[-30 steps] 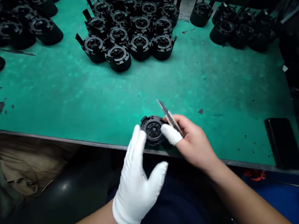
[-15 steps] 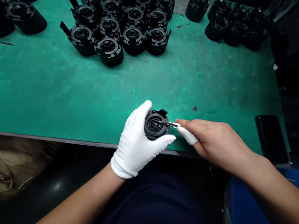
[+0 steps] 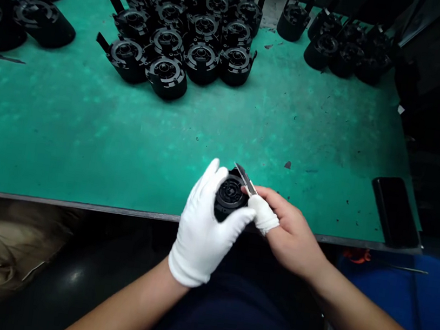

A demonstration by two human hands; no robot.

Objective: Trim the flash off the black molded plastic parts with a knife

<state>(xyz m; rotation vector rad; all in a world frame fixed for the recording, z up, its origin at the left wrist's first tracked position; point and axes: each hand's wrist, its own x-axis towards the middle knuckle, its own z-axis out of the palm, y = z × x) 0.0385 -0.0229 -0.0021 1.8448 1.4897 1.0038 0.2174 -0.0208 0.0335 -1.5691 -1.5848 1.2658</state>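
My left hand (image 3: 205, 228), in a white glove, is closed around a round black plastic housing (image 3: 231, 191) near the table's front edge. The housing's ringed end faces up at me; its lower part is hidden by the glove. My right hand (image 3: 278, 217), bare except for a white cover on the thumb, grips a utility knife (image 3: 247, 181). The knife's blade points up and to the left, over the right rim of the housing. Most of its handle is hidden in my fingers.
Several similar black housings (image 3: 167, 76) stand in a cluster at the back of the green table (image 3: 105, 132). More stand at the far left (image 3: 43, 23) and back right (image 3: 321, 51). A black phone (image 3: 396, 211) lies at the right edge, above a blue bin (image 3: 389, 298).
The knife tip has moved off the middle of the housing to its upper right rim, and the blade has swung upward. Both hands have shifted slightly toward me; the right wrist has turned.
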